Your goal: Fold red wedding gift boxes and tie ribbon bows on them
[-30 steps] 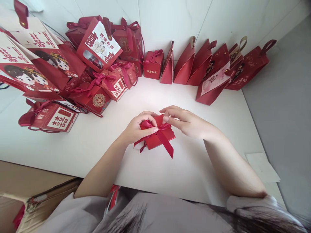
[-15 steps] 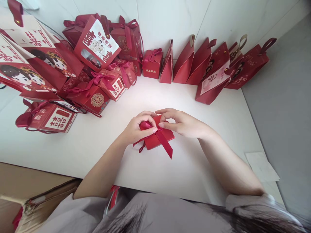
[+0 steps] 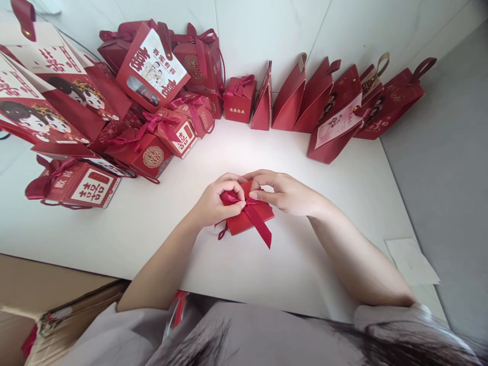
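A small red gift box (image 3: pixel 238 223) stands on the white table before me, with a dark red ribbon (image 3: pixel 260 223) across its top. My left hand (image 3: pixel 219 201) pinches the ribbon at the knot between thumb and forefinger. From the other side, my right hand (image 3: pixel 284 194) curls over the box, its thumb and forefinger closed on the ribbon beside the knot. One ribbon tail hangs toward me over the front edge. A twisted red cord pokes out at the box's lower left. Fingers cover the far side of the box.
Red gift boxes with ribbon bows (image 3: pixel 153 156) crowd the table's left and back. Peaked red boxes with strap handles (image 3: pixel 290 104) line the wall at the back right. A white paper (image 3: pixel 412 260) lies at the right edge. A cardboard box (image 3: pixel 49 284) is at lower left.
My left fingers have shifted very slightly on the ribbon, and the tail at the left shows less. The box stays in place.
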